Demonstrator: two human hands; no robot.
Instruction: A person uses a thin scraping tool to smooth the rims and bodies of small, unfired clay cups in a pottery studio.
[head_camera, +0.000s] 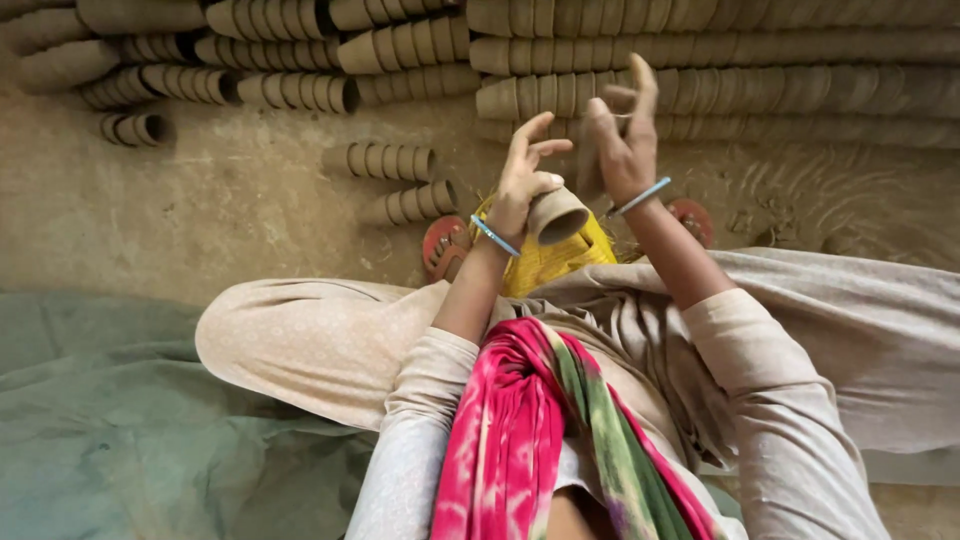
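Note:
My left hand (525, 180) holds a small clay cup (557, 214) by its narrow end, the cup's open mouth tilted down toward me. My right hand (622, 135) is raised just to the right of it, fingers up, and grips a short stack of nested clay cups (592, 165), mostly hidden behind the palm. Both wrists wear a thin blue bangle. A yellow cloth (555, 262) lies under the hands, between my knees.
Long rows of nested clay cups (720, 50) lie stacked on the earthen floor ahead. Two short stacks (382, 160) lie closer on the left. A grey-green sheet (110, 410) covers the floor at lower left. My feet in red sandals (445, 245) flank the yellow cloth.

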